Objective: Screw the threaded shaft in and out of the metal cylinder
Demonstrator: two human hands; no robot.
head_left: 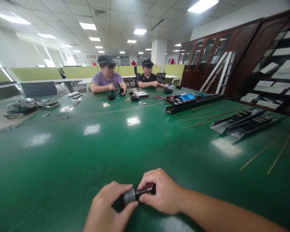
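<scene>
Low in the head view, just above the green table [106, 154], I hold a small part with a grey metal cylinder [129, 197] and a thinner, stepped black shaft [145, 191]. My left hand [111, 201] pinches the cylinder between thumb and fingers. Around the base of the shaft close the thumb and fingertips of my right hand [160, 190]. The part lies sideways, its shaft pointing right into my right palm. A dark piece shows by the shaft's end; I cannot tell whether it belongs to the same part.
Across the table sit two people [108, 77], each with a dark tool in hand. Black metal channels [195, 102] and thin rods [203, 120] lie at the right. Small black boxes [134, 98] stand near the people; bagged items [31, 106] lie far left.
</scene>
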